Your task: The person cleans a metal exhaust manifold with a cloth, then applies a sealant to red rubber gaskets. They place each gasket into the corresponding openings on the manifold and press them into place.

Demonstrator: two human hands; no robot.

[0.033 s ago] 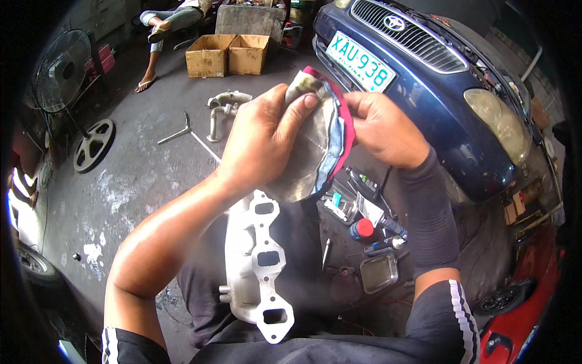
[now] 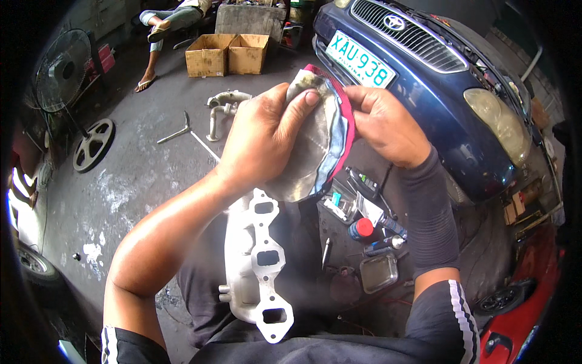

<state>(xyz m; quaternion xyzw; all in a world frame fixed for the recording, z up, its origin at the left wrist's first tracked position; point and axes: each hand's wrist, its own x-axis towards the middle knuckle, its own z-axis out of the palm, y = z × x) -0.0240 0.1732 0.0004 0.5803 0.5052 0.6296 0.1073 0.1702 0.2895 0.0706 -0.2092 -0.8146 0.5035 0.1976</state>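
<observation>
Fingers [image 2: 303, 100] pressing rag [image 2: 315, 151], both hands gripping

I see my left hand [image 2: 260, 142] closed around a grimy rag [image 2: 315, 155] with a red and blue edge, thumb pressed on its top. My right hand [image 2: 385, 124] pinches the rag's red edge from the other side. Below them a pale metal manifold [image 2: 257, 267] rests across my lap. On the concrete floor [image 2: 127, 182] to its right lie a red-capped bottle [image 2: 362, 229] and a small metal tray [image 2: 379, 272]. A dark blue car [image 2: 436, 79] stands just ahead, two cardboard boxes [image 2: 227, 53] further off.
</observation>
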